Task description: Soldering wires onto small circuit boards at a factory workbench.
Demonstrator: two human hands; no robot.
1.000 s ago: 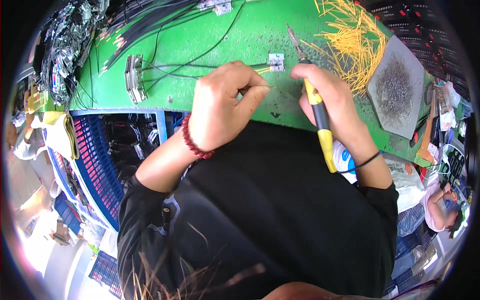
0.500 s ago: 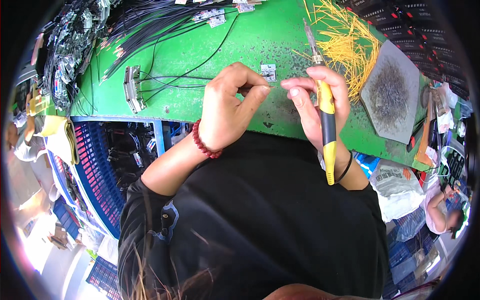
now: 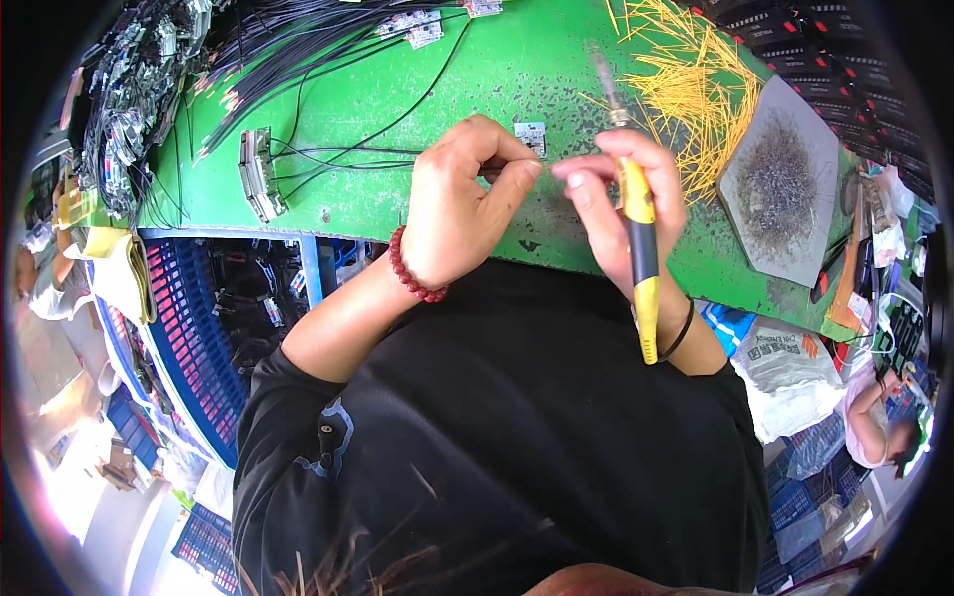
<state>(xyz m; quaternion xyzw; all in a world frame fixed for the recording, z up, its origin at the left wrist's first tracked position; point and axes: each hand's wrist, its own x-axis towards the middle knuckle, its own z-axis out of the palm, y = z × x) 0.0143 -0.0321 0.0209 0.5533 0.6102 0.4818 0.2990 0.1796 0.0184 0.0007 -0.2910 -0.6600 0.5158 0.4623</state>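
Both hands have drawn closer together above the green bench (image 3: 328, 119) since the earlier frames. Left hand (image 3: 459, 204): thumb and forefinger pinched shut on thin black wires (image 3: 338, 154) running left to a small metal connector (image 3: 255, 174). Right hand (image 3: 621, 214): fingers curled around a yellow-and-black soldering iron (image 3: 641, 253), tip pointing up and away; forefinger and thumb nearly meet the left fingertips. Small circuit board (image 3: 530, 136) lies just behind the hands. Yellow wire pile (image 3: 696, 89) and grey tray (image 3: 780, 184) sit right.

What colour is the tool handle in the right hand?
Yellow and black handle, head view.
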